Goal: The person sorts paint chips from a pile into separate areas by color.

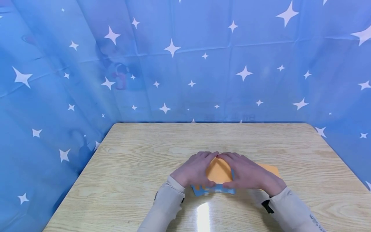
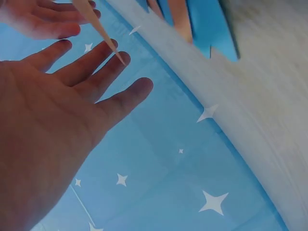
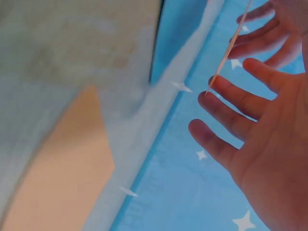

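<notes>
A thin orange sheet (image 1: 219, 170) spans the space between my two hands, close over the table. The left hand (image 1: 200, 169) holds its left side, fingers along the far edge and thumb toward the near edge. Mirroring it, the right hand (image 1: 244, 170) holds the right side; the fingertips of both hands nearly meet at the far edge. Edge-on in the left wrist view, the sheet (image 2: 94, 21) runs to the fingertips. Beneath it on the table lie blue sheets (image 1: 227, 189) with orange strips, partly hidden by the held sheet and hands.
Another orange sheet (image 1: 271, 169) lies on the table to the right, partly covered by the right forearm. The pale wooden table (image 1: 130, 180) extends around the hands. A blue curtain with white stars (image 1: 185, 64) hangs behind its far edge and along the left.
</notes>
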The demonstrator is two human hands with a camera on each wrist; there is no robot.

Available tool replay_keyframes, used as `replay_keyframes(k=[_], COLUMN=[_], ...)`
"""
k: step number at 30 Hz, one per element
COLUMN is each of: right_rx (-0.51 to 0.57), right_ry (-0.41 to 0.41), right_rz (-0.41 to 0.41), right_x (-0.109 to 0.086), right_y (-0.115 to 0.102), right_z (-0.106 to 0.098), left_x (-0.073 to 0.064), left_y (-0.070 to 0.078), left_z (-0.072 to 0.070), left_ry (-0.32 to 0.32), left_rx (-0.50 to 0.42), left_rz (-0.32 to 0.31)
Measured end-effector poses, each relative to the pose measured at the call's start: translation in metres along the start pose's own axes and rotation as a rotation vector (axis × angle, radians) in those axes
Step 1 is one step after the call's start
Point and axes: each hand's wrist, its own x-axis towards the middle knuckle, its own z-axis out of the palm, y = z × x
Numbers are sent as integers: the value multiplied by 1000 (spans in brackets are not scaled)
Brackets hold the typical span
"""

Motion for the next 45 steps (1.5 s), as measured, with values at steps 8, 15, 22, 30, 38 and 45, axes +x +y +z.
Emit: replay_keyframes(k=[8, 15, 22, 30, 38, 45], right_rx=[5, 18, 12, -24, -36, -87], right_ry=[36, 65, 92, 102, 97, 126], right_rz=[19, 39, 48, 88, 127, 133], right_x=[-5, -16, -31, -57, -82, -110], right_y=[1, 4, 12, 26, 40, 51], right_z=[-19, -30, -36, -45, -46, -48], left_x=[4, 13, 25, 47, 61, 72], left_y=[2, 13, 27, 51, 74, 96], left_z=[-14, -17, -15, -9, 2, 15], left_ry=[21, 43, 57, 67, 10, 21], left_rx=[-34, -25, -4, 66, 114, 139], left_rz=[-9, 18, 59, 107, 102, 131])
